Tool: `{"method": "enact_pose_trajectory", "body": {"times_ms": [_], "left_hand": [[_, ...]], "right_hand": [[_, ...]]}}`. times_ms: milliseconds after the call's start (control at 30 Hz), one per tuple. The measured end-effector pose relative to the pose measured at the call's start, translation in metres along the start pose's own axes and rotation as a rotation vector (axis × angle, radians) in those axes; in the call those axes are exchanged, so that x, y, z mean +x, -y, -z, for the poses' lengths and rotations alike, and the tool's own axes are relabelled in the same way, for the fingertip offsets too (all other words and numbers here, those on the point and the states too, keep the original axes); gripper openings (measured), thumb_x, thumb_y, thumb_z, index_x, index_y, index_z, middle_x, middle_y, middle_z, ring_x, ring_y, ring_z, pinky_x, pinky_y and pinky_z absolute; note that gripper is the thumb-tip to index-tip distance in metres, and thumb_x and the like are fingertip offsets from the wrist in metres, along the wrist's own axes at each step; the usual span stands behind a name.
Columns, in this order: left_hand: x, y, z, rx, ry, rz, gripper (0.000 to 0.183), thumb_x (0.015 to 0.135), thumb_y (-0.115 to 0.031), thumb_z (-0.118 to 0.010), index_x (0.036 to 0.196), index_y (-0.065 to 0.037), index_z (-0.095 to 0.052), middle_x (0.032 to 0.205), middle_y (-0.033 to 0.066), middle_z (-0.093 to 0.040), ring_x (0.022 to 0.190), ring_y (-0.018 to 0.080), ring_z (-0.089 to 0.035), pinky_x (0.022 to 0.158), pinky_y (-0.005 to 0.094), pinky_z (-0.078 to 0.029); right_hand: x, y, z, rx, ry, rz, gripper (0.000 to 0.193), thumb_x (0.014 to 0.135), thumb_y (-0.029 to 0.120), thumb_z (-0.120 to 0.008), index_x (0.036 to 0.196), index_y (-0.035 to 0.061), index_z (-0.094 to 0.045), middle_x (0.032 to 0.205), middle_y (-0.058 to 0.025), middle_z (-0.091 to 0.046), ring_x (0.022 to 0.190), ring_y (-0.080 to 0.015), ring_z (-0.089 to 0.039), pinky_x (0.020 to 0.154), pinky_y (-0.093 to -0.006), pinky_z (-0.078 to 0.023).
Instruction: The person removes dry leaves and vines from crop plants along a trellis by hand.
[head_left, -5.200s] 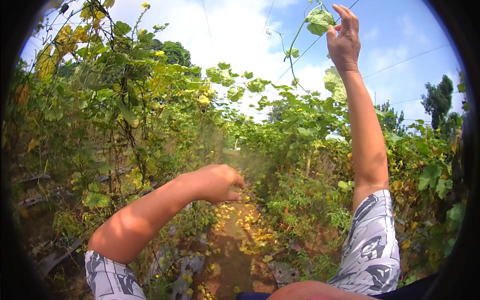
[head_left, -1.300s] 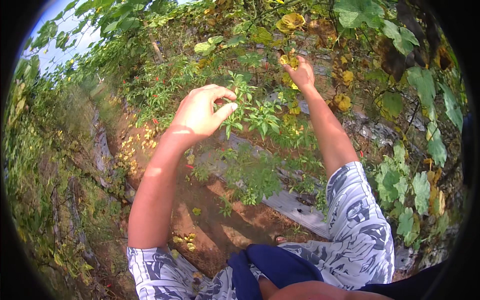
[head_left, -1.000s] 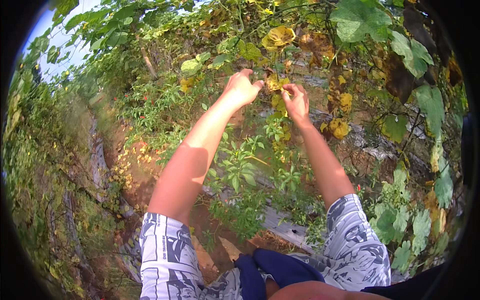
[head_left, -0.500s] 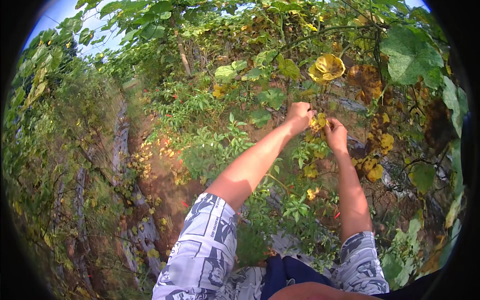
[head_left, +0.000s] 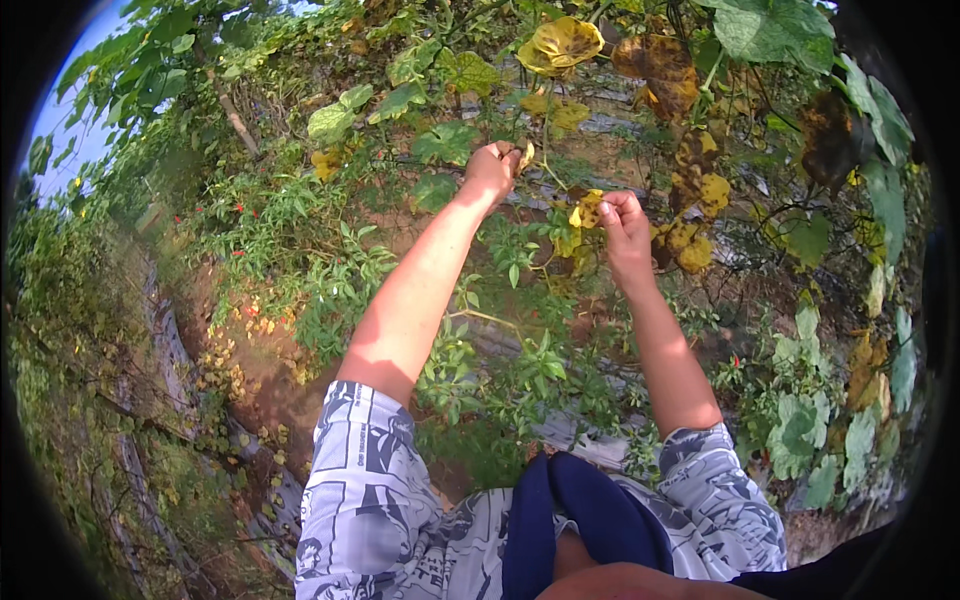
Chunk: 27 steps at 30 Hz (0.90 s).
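My left hand [head_left: 492,172] is closed with its fingers curled, and a small pale yellow piece of leaf [head_left: 527,156] sticks out at its fingertips. To the right and a little lower, my right hand [head_left: 626,232] pinches a yellow, brown-spotted leaf [head_left: 587,209] between thumb and fingers. A thin pale green vine stem [head_left: 549,170] runs down between the two hands. More yellowed leaf [head_left: 568,243] hangs just below the pinched one. Above the hands a large curled yellow leaf [head_left: 562,45] hangs from the vine.
Brown withered leaves [head_left: 660,70] and spotted yellow leaves [head_left: 690,250] hang to the right. Big green leaves [head_left: 775,30] hang at the upper right. Low green plants [head_left: 540,365] with some red fruits grow below. Plastic ground sheeting [head_left: 170,330] lies along the rows at left.
My hands have moved apart, the left one up and away from the right. The yellow leaf between them is now at my right fingertips. The view has shifted rightward and down.
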<state>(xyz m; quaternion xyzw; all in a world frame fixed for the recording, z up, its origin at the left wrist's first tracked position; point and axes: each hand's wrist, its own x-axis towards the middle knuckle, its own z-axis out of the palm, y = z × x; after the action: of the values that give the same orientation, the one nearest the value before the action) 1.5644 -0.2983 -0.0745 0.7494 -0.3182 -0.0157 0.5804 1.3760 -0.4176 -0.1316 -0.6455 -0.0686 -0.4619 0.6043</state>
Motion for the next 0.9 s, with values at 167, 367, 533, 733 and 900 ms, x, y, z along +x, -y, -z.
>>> {"method": "enact_pose_trajectory", "body": {"times_ms": [167, 367, 533, 733, 900], "left_hand": [[0.007, -0.004, 0.008, 0.177, 0.107, -0.055, 0.019, 0.091, -0.021, -0.057, 0.094, -0.003, -0.065, 0.078, 0.0129, -0.065, 0.068, 0.0230, -0.058, 0.065, 0.0361, -0.044], [-0.006, -0.010, 0.068, 0.572, 0.037, -0.062, 0.032, 0.085, -0.028, -0.062, 0.108, -0.006, -0.064, 0.104, 0.0177, -0.066, 0.098, 0.0313, -0.062, 0.085, 0.0391, -0.047], [-0.022, -0.034, 0.093, 0.828, 0.455, -0.227, 0.068, 0.079, -0.041, -0.070, 0.130, -0.001, -0.050, 0.129, 0.0192, -0.053, 0.120, 0.0273, -0.051, 0.101, 0.0317, -0.038], [-0.051, -0.109, 0.020, 0.183, 0.588, -0.218, 0.052, 0.091, -0.042, -0.057, 0.125, -0.003, -0.055, 0.125, 0.0110, -0.057, 0.117, 0.0167, -0.050, 0.101, 0.0303, -0.035], [-0.035, -0.103, -0.017, 0.014, 0.395, -0.198, 0.030, 0.095, -0.028, -0.051, 0.088, -0.002, -0.066, 0.071, -0.0013, -0.064, 0.053, 0.0059, -0.044, 0.053, 0.0234, -0.036]], "right_hand": [[-0.022, 0.028, -0.009, -0.096, -0.060, 0.121, 0.008, 0.094, 0.011, -0.052, 0.096, 0.0035, -0.051, 0.087, 0.0019, -0.048, 0.079, -0.0056, -0.044, 0.072, -0.0211, -0.038], [-0.044, 0.054, 0.013, -0.005, -0.064, -0.034, 0.009, 0.093, 0.013, -0.056, 0.095, 0.0059, -0.053, 0.084, 0.0041, -0.049, 0.078, -0.0047, -0.045, 0.071, -0.0209, -0.038], [-0.047, 0.049, 0.020, -0.012, -0.052, -0.196, 0.012, 0.091, 0.018, -0.058, 0.096, 0.0086, -0.053, 0.080, 0.0067, -0.050, 0.073, -0.0024, -0.045, 0.064, -0.0205, -0.039], [-0.032, 0.053, 0.005, 0.057, 0.024, -0.192, 0.025, 0.088, 0.012, -0.062, 0.111, 0.0060, -0.054, 0.088, 0.0042, -0.056, 0.082, -0.0044, -0.051, 0.071, -0.0213, -0.043], [-0.029, 0.051, -0.003, -0.069, 0.113, -0.221, 0.019, 0.083, 0.004, -0.065, 0.102, -0.0004, -0.062, 0.088, -0.0014, -0.063, 0.078, -0.0085, -0.058, 0.072, -0.0228, -0.046]]}}
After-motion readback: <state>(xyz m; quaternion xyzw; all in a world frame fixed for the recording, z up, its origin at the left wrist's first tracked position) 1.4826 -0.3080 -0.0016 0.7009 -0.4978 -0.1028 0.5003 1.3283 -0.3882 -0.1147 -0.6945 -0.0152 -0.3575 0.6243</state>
